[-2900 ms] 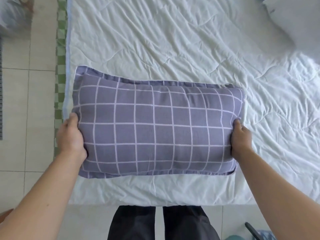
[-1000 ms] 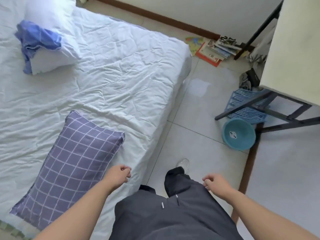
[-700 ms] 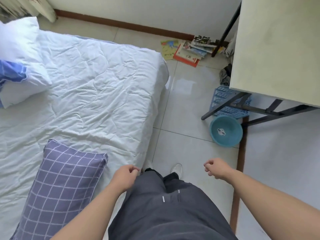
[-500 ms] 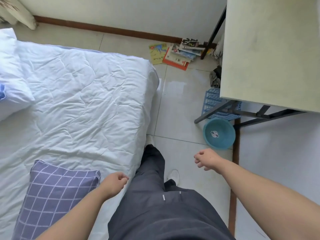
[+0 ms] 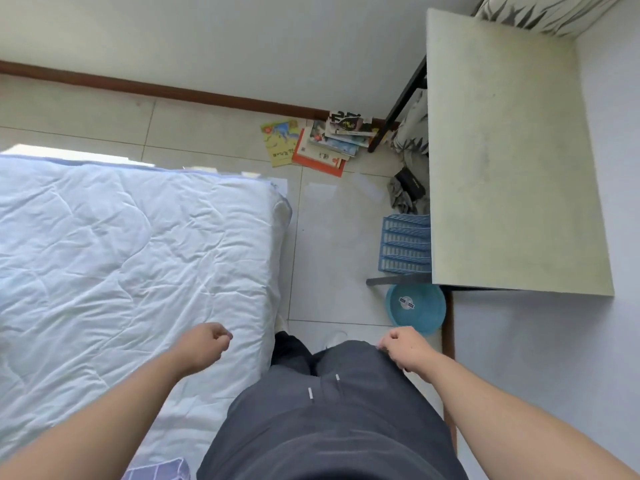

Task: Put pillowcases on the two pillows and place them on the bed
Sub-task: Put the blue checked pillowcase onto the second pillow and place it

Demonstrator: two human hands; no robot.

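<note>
The bed (image 5: 138,258) with its wrinkled white quilt fills the left half of the view. Only a corner of the purple checked pillow (image 5: 159,472) shows at the bottom edge, lying on the bed. My left hand (image 5: 204,344) hangs over the bed's right side with its fingers loosely curled and holds nothing. My right hand (image 5: 403,346) hangs by my right thigh, fingers loosely curled, also without anything in it. The second pillow is out of view.
A pale table (image 5: 512,161) on black legs stands at the right. Under and beside it are a teal basin (image 5: 417,308), a blue plastic rack (image 5: 405,244), and a pile of books (image 5: 322,143) by the wall. Tiled floor (image 5: 329,237) runs between bed and table.
I let go of the checked pillow and turned right along the bed. The pillow has slid down to the bottom edge, and the white pillow with blue cloth left the view.
</note>
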